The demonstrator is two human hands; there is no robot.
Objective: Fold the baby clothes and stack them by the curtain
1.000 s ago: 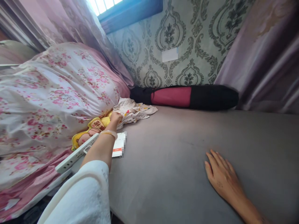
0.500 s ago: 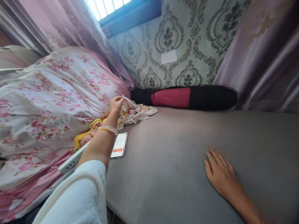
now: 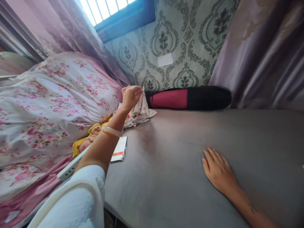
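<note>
My left hand (image 3: 131,96), on the arm with a pale bangle (image 3: 111,130), pinches the upper edge of a crumpled patterned cloth (image 3: 142,109). Part of that cloth is lifted, while the rest lies bunched on the grey surface (image 3: 171,177). What kind of cloth item it is, I cannot tell. My right hand (image 3: 218,171) lies palm down on the grey surface, fingers stretched out, holding nothing. Below the left forearm sits a phone (image 3: 119,148) with a lit white screen, partly hidden by the arm.
A black and red long bag (image 3: 168,98) lies along the wall. Left of the arm are a white power strip (image 3: 68,169), a yellow cartoon-shaped item (image 3: 82,146) and floral bedding (image 3: 54,104). Purple curtains (image 3: 258,60) hang at the right.
My left hand has risen and moved right, pulling the pinched edge of the cloth upward. My right hand stays flat on the surface. The view has shifted slightly.
</note>
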